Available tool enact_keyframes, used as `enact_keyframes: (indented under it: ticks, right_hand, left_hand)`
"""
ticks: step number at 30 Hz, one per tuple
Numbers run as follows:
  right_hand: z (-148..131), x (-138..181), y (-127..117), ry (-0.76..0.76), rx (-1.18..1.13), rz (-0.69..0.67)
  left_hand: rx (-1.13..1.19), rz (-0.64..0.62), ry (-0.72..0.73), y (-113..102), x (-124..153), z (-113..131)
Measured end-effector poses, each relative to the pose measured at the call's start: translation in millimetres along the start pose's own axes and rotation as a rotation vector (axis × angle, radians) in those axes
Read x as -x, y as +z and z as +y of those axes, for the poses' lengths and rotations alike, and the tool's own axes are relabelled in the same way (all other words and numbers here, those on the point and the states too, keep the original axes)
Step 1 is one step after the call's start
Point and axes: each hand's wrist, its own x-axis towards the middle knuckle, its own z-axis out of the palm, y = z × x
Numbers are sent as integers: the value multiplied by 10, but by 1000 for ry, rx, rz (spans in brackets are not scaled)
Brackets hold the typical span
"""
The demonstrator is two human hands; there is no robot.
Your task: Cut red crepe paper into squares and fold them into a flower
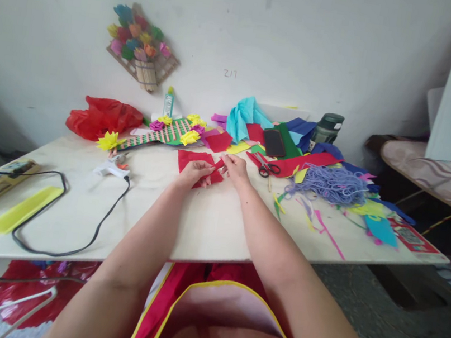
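My left hand (196, 172) and my right hand (234, 168) meet at the middle of the white table (208, 228). Both pinch a small piece of red paper (218, 165) between their fingertips. Under and behind my left hand lies a larger red paper sheet (193, 159). Red-handled scissors (267, 167) rest just right of my right hand.
A glue gun (113, 166) with a black cord (93, 231) lies at the left. A pile of coloured paper (281, 135), purple yarn (331, 185), a phone (274, 142), a dark bottle (327, 129) and a red plastic bag (102, 115) crowd the far edge. Yellow paper flowers (108, 141) lie about.
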Motion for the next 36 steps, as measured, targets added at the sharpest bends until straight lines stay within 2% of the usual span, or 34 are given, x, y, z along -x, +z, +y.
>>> enact_keyframes:
  ticks: [3,8,15,19,23,27,31,36]
  right_hand:
    - [-58,27,-8,97,-58,-73]
    - [-71,23,-10,121,-46,-44]
    - [-127,35,-14,138,-88,-51]
    - [-70,13,-5,120,6,-95]
    - [114,-72,13,24,169,-107]
    - [199,-124,22,-54,250,-73]
    - [180,-124,21,-36,249,-32]
    - [194,-142,-32,12,261,104]
  left_hand:
    - [-6,14,2,2,3,6]
    - [-13,66,15,16,-18,-1]
    - [108,283,108,-11,-83,-11]
    - [213,396,146,-50,-114,-33]
    - [183,463,160,-82,-136,-55]
    - [85,507,173,-82,-147,-53]
    - [45,556,135,-70,-153,-33]
    - [36,633,154,-122,-189,-75]
